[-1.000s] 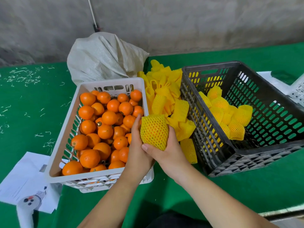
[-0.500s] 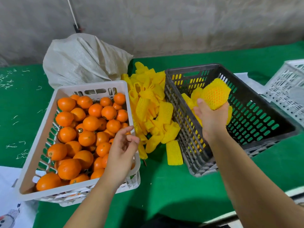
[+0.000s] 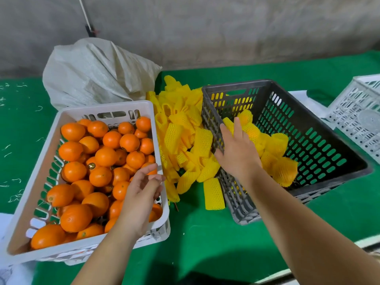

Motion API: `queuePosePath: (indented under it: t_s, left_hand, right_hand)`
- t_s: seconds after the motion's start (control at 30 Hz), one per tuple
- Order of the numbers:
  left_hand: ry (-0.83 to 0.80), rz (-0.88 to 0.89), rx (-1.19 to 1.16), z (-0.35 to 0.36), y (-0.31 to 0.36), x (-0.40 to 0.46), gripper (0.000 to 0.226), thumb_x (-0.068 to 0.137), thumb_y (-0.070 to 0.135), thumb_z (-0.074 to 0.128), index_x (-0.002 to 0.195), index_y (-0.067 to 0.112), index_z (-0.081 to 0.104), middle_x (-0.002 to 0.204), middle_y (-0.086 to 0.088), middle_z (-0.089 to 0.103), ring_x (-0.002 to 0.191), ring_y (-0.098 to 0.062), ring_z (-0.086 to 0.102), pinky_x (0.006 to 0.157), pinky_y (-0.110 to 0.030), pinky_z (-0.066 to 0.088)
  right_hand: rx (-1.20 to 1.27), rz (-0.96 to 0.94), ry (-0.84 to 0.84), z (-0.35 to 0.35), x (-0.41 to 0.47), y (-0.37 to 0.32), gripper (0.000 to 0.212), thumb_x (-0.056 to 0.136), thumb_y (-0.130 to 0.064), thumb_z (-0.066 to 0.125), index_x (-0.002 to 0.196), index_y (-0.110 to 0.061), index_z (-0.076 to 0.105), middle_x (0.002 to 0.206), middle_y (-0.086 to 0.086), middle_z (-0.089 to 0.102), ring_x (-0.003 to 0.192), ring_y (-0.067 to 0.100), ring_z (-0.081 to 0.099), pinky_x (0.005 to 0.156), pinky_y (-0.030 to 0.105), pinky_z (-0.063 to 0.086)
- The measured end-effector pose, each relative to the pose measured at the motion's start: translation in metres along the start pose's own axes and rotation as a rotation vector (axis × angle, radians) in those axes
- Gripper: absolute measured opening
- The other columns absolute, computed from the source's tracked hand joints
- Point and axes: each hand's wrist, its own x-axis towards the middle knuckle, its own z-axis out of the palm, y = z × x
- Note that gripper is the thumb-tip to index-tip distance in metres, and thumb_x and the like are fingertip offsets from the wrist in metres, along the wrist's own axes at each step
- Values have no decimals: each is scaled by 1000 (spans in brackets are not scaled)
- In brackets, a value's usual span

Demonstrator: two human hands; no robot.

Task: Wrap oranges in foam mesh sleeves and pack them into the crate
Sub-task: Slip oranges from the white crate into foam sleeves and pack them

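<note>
Soft, even light fills the scene, bright enough that colours read strongly. It seems to fall from above and slightly behind the wearer: broad, soft-edged shadows of the arms lie on the green bench near the bottom edge, and a darker shadow sits under the near corner of the black crate. No hard glare shows; the oranges carry only dull highlights. Wide-angle distortion bows the bench's far edge and stretches the forearms at the lower corners. The left hand fingers look slightly smeared by motion, and fine detail is soft overall.
</note>
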Motion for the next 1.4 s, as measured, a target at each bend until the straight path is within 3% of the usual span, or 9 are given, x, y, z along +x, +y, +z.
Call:
queuePosePath:
  t_s: [0.17,0.27,0.37,0.5,0.6,0.77,0.93,1.1,1.4]
  left_hand:
    - [19,-164,54,-9,4,21,27,102,29,65,130,31,63,117,-9,75,115,-38,67,100,-54,54]
    - [-77,-51,727,-28,3,47,51,104,36,61,151,27,44,146,-7,53,128,-30,54,100,-43,48]
    - [-286,-87,1431,-31,-7,55,64,102,42,60,160,33,32,160,-10,19,145,-42,23,120,-51,29]
    - [-467,-196,1695,-17,-22,54,67,102,41,52,161,39,21,169,0,-8,147,-45,5,120,-55,24]
    - [-373,-190,1780,-19,-22,58,71,104,36,55,162,43,15,172,-4,-10,153,-43,2,123,-56,17]
    - [-268,-266,1748,-25,-22,63,97,98,56,62,163,46,-8,173,-9,-9,156,-41,4,123,-56,17]
    - [-155,-61,1786,-23,-22,61,84,93,48,72,157,32,20,148,-10,33,138,-36,35,114,-48,34]
    - [-187,-36,1681,-23,-11,57,68,94,38,75,145,27,32,143,-9,52,134,-39,47,106,-47,45]
    - [-17,59,174,-12,29,9,41,81,67,70,108,37,71,101,13,75,93,-15,72,73,-29,55]
  right_hand:
    - [-402,-278,3,12,-8,-2,60,94,-46,57,149,-23,47,168,19,16,150,44,15,117,54,25]
    - [-471,-373,-9,24,-13,-10,40,92,-40,59,128,-24,67,164,22,25,150,46,15,121,57,13]
    - [-323,-370,-346,51,-31,-22,44,92,-43,60,135,-32,61,169,15,9,152,40,7,122,53,7]
    - [-466,-245,-923,88,-62,-20,54,99,-42,57,152,-38,44,168,13,-21,154,41,-12,125,51,6]
    - [-488,-184,-997,103,-74,-18,56,102,-25,54,156,-34,38,167,7,-25,155,39,-14,126,49,7]
    - [-143,-122,-739,104,-78,-11,60,105,-14,45,161,-15,25,171,-6,-6,154,26,14,123,44,21]
    - [463,-7,-224,89,-73,-28,33,106,-9,46,133,-7,65,140,9,58,125,25,58,110,36,43]
    - [873,129,-23,58,-55,-53,21,101,-10,56,111,-19,72,96,7,70,58,1,51,56,21,45]
    - [1143,254,103,7,-55,-72,15,97,-15,64,108,-25,62,94,-4,65,72,7,60,63,22,50]
